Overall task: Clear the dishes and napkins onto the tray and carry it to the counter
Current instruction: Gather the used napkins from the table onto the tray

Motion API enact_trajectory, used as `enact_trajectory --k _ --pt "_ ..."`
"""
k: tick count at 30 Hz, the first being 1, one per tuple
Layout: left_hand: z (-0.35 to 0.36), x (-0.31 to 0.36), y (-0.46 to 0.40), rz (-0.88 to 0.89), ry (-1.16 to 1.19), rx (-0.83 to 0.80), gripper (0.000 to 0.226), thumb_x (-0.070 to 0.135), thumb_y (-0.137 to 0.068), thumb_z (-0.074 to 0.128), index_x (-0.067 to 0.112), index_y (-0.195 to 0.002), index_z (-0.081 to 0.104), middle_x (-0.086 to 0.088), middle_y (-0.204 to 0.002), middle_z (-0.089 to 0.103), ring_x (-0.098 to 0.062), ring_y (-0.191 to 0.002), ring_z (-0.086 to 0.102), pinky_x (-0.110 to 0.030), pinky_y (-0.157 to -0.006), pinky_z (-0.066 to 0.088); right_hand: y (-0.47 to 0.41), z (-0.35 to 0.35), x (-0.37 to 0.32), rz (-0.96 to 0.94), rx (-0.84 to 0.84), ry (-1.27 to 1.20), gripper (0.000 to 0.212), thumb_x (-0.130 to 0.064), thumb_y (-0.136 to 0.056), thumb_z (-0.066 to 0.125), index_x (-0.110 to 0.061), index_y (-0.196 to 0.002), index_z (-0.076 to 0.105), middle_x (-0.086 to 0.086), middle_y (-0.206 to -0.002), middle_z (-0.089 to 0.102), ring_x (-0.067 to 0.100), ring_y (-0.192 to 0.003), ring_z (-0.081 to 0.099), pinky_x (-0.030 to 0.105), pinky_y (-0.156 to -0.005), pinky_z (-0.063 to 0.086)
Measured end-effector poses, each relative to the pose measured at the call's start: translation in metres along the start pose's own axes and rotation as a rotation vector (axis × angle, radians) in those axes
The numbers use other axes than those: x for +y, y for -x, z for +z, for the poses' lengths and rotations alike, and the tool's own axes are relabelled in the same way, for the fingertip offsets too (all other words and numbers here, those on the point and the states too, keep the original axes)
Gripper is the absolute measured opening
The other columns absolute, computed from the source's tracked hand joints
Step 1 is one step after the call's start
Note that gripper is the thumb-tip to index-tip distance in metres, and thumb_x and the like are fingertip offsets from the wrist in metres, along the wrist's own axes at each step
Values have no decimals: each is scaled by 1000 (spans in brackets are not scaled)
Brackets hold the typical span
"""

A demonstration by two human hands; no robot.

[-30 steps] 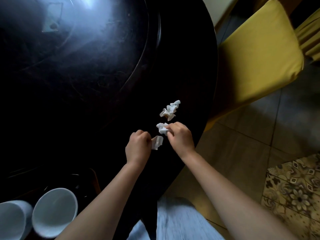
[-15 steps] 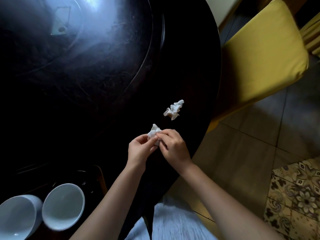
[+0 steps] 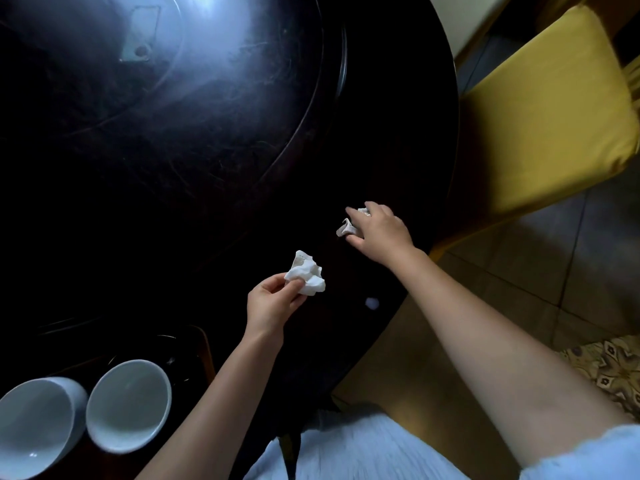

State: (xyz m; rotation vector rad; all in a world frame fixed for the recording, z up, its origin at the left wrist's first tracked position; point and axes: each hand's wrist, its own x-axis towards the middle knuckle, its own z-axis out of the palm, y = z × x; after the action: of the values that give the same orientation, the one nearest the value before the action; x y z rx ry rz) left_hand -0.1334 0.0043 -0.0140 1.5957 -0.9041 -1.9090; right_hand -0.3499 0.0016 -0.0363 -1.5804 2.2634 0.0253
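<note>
White crumpled napkin is pinched in the left hand, so the right hand, fingers spread over the second napkin near the table edge, should close fully before lifting.

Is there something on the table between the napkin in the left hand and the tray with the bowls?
Nothing visible. The crumpled napkin in the left hand has only bare dark table between it and the tray holding two white bowls. That stretch is very dark, so small items could be hidden.
</note>
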Motion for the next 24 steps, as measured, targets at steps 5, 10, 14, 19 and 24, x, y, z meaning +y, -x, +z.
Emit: enact_trajectory --k 5,10,14,19,24 --pt "-9 3 2 -4 16 3 16 7 -80 64 3 -96 66 -15 -102 69 -21 -96 67 -18 -69 54 1 5 -4 -58 89 -68 20 -12 -87 57 -9 -106 61 14 -114 53 30 -111 45 40 -78 50" --pt "-15 6 11 -5 34 10 16 6 -81 63 2 -96 66 -14 -100 69 -21 -94 68 -18 -69 55 17 13 -16 -110 185 -118 17 -5 -86 55 -4 -101 64 16 -103 59 30 -98 52 38 -70 49" --pt "-26 6 24 -2 24 -4 10 7 -80 64 7 -89 68 -12 -97 71 -20 -92 69 -20 -70 55 45 15 -37 -160 252 -249 18 0 -80 59 -5 -96 65 14 -99 65 32 -93 57 39 -74 50" --pt "-51 1 49 2 14 -27 8 8 -80 64 10 -86 68 -10 -93 72 -19 -89 70 -21 -71 55 100 23 -70 -175 278 -360 31 4 -73 65 -7 -102 65 12 -105 67 31 -99 60 38 -87 49" --pt "-89 -18 86 -3 -7 -85 8 7 -80 64 10 -86 69 -10 -87 73 -21 -86 70 -24 -72 57 167 47 -110 -88 241 -444 37 2 -75 60 -8 -110 64 10 -112 66 28 -106 57 32 -93 44"
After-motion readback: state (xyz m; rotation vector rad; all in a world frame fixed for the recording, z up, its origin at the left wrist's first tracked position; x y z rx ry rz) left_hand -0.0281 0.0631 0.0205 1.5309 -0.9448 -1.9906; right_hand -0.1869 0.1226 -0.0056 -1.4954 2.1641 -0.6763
